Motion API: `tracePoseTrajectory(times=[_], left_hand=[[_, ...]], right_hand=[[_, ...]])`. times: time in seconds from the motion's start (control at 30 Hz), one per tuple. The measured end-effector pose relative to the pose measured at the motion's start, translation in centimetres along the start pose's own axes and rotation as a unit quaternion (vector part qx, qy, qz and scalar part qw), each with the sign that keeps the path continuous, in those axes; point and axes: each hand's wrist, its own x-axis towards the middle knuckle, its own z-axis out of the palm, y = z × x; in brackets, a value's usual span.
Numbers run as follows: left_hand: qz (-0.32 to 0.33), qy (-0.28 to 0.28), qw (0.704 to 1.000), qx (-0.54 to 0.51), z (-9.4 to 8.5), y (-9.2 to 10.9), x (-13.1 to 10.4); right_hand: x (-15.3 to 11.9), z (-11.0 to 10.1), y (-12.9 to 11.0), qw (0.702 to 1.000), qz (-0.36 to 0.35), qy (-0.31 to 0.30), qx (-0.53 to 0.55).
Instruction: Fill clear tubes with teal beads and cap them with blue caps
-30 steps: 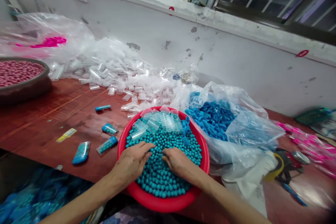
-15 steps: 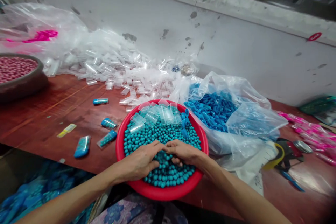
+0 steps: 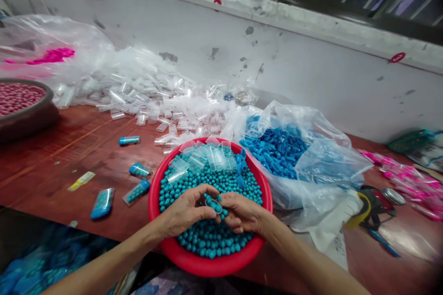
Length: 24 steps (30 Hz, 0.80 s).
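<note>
A red basin (image 3: 155,223) full of teal beads (image 3: 211,239) sits directly below my hands. My left hand (image 3: 188,209) is closed around a small clear plastic container (image 3: 212,204), its open rim turned up and teal beads at its mouth. Against the container's right side is my right hand (image 3: 244,212), fingers curled and several beads at the fingertips. Both hands are just above the bead surface. Empty clear containers (image 3: 197,161) and a few blue caps (image 3: 241,163) lie on the beads at the basin's far side.
A clear bag of blue caps (image 3: 277,147) stands right of the basin. Behind is a heap of clear containers (image 3: 138,87). Filled blue-capped containers (image 3: 103,203) lie left on the red table (image 3: 83,147). A bowl of pink beads (image 3: 41,110) is far left, pink pieces (image 3: 408,175) far right.
My hands have lifted from the beads and now show the clear container with teal beads at its mouth. The whole view has shifted slightly, with the table lower in it.
</note>
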Motion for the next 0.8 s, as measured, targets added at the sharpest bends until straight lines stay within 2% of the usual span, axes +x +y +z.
tracePoseTrajectory(times=[0.07, 0.13, 0.2, 0.27, 0.3, 0.33, 0.37, 0.43, 0.47, 0.53, 0.6, 0.67, 0.8], left_hand=[[-0.009, -0.013, 0.999, -0.032, 0.0, 0.0, 0.0], [-0.019, 0.014, 1.0, -0.003, 0.0, 0.1, 0.1], [-0.031, 0.063, 0.997, 0.044, 0.1, 0.0, 0.2], [-0.03, 0.103, 0.991, 0.076, 0.2, -0.3, 0.3], [-0.03, 0.115, 0.99, 0.077, 0.2, -0.4, 0.4], [-0.036, 0.123, 0.989, 0.069, 0.3, -0.6, 0.4], [-0.05, 0.128, 0.989, 0.054, 0.4, -0.7, 0.4], [-0.088, 0.128, 0.988, 0.017, 0.5, -0.9, 0.3], [-0.102, 0.125, 0.987, 0.006, 0.6, -1.0, 0.3], [-0.113, 0.124, 0.986, 0.003, 0.6, -1.0, 0.3], [-0.109, 0.114, 0.987, -0.014, 0.5, -0.9, 0.2], [-0.101, 0.086, 0.99, -0.054, 0.3, -0.9, 0.1], [-0.093, 0.031, 0.99, -0.101, 0.0, -0.9, 0.1]], right_hand=[[-0.1, 0.3, -0.1, 1.0, 0.005, -0.004, -0.003], [-0.1, 0.6, 0.0, 0.999, 0.006, -0.009, -0.034], [-0.3, 0.9, 0.3, 0.994, 0.016, -0.003, -0.108], [-0.8, 1.2, 0.4, 0.972, 0.012, 0.032, -0.234], [-1.2, 1.2, 0.3, 0.947, -0.014, 0.069, -0.313], [-1.6, 1.2, 0.1, 0.909, -0.058, 0.115, -0.397], [-2.1, 1.1, -0.2, 0.855, -0.108, 0.169, -0.478], [-3.0, 0.6, -1.2, 0.725, -0.177, 0.275, -0.606], [-3.3, 0.1, -1.8, 0.665, -0.182, 0.318, -0.651], [-3.7, -0.9, -2.7, 0.578, -0.145, 0.37, -0.713], [-3.6, -1.9, -3.1, 0.525, -0.094, 0.368, -0.762], [-3.3, -2.6, -2.9, 0.489, -0.059, 0.33, -0.805], [-2.9, -3.0, -2.6, 0.447, -0.036, 0.277, -0.85]])
